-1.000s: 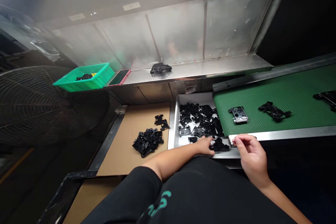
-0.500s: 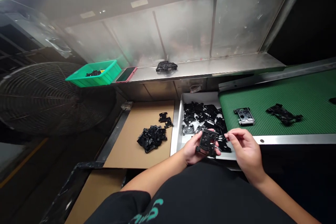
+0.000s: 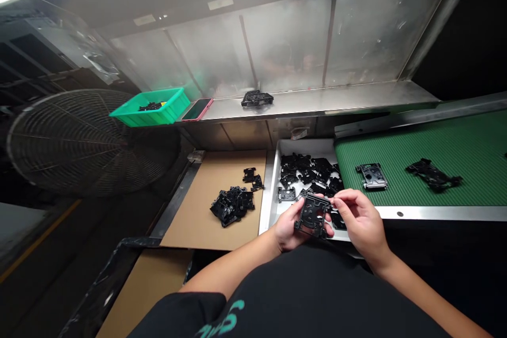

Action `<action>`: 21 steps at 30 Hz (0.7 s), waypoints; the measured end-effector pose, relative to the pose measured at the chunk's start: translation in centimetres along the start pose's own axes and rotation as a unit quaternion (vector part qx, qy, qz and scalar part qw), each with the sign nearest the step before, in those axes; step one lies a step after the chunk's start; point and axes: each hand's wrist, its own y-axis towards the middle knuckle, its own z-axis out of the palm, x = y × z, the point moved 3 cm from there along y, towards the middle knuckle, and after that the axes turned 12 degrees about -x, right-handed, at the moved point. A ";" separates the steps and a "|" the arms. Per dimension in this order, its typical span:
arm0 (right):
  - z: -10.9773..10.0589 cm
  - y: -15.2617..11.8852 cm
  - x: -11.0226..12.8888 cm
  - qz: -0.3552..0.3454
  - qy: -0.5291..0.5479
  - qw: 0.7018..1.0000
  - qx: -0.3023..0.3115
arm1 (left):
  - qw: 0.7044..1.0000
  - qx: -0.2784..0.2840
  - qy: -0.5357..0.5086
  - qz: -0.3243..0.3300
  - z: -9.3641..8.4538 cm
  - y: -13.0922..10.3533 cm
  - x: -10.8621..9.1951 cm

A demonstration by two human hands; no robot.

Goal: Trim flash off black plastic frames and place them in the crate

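My left hand (image 3: 290, 229) is clamping the part (image 3: 312, 214) between thumb and fingers, above the near side of the tray (image 3: 272, 211). The part's long axis is running roughly away from my body, leaning slightly right; its barred edge is pointing to the far side, its broad face is facing up. My right hand (image 3: 360, 219) is pinching, thumb and finger together, by the part's far right corner — whether it is touching the part or gripping something small, I cannot tell.

Loose parts (image 3: 301, 169) are lying jumbled in the tray. To the right, the green belt (image 3: 396, 142) is bearing black units (image 3: 372, 177); to the left, a pile (image 3: 232, 203) is resting on cardboard (image 3: 190, 222). Beyond, a metal shelf (image 3: 336, 97) is supporting a bin (image 3: 144, 118), a phone (image 3: 198, 110) and a black stack (image 3: 257, 99). A caged fan (image 3: 79, 137) is standing farther left.
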 end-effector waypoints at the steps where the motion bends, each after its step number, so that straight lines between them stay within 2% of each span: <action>1: 0.1 0.0 0.1 0.007 0.003 1.000 0.004 | 1.000 0.001 -0.002 -0.002 0.0 0.0 0.0; 10: 0.4 -0.1 0.6 0.047 0.014 0.999 0.021 | 1.000 0.007 -0.013 -0.008 -0.1 0.0 0.2; 21: 0.2 -0.3 0.1 0.044 0.009 0.999 0.030 | 1.000 0.015 0.005 -0.014 0.1 0.0 0.2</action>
